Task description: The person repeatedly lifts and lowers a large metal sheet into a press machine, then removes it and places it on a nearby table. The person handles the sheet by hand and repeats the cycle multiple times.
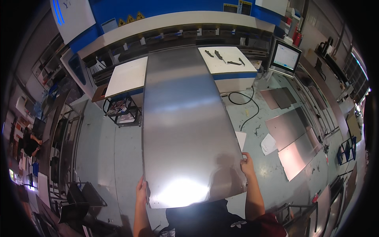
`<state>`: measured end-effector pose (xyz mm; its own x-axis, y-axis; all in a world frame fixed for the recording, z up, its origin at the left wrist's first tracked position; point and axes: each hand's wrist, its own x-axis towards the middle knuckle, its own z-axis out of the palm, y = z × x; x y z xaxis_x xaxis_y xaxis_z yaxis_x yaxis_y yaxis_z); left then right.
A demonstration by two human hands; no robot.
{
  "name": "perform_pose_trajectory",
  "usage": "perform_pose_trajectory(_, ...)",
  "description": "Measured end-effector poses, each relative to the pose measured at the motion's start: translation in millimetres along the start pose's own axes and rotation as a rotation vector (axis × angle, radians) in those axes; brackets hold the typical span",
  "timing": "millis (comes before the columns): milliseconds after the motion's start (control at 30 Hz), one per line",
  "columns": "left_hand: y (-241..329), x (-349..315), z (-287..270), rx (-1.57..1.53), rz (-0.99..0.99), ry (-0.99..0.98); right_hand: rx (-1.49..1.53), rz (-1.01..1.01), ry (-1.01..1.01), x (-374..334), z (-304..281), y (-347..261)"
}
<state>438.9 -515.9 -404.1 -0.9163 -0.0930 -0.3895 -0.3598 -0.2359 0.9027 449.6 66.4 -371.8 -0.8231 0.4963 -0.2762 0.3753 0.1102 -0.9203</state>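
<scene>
A long, shiny sheet of metal (181, 130) stretches from just in front of my body to the large blue-and-white machine. Its far end rests between two white-topped supports, at the machine's dark slot. My left hand (141, 190) grips the sheet's left edge near the close corner, its fingers partly hidden by the metal. On the opposite side my right hand (247, 165) is closed round the right edge, a little farther from me. Both forearms come up from the lower edge. The sheet's near edge lies close to my dark shirt, and my shadow falls on its surface.
The machine's white beam (181, 19) spans the back. Dark metal pieces (219, 56) lie on the right support (225, 67); a monitor (285, 58) stands beside it. A black cart (123, 110) is under the left support (126, 77). Metal sheets (290, 134), a cable (256, 106) and papers (269, 144) lie on the floor.
</scene>
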Motion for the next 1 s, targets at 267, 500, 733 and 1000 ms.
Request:
perform_pose_trajectory(267,-1.3,3.8,-1.7,0.066,0.006,0.025,-0.008,-0.006,0.011,-6.3,1.8,-10.7)
perform_pose_trajectory(500,3.9,1.4,3.8,-0.036,-0.016,-0.005,-0.033,0.01,0.002,-4.2,-1.4,-8.6)
perform_pose_trajectory(733,8.4,-0.9,4.2,-0.056,-0.035,0.001,0.006,0.065,0.01,-3.2,0.3,-6.3)
perform_pose_trajectory(1000,5.4,0.5,1.4,-0.009,-0.024,0.011,-0.015,0.012,-0.006,-5.3,0.2,-12.6)
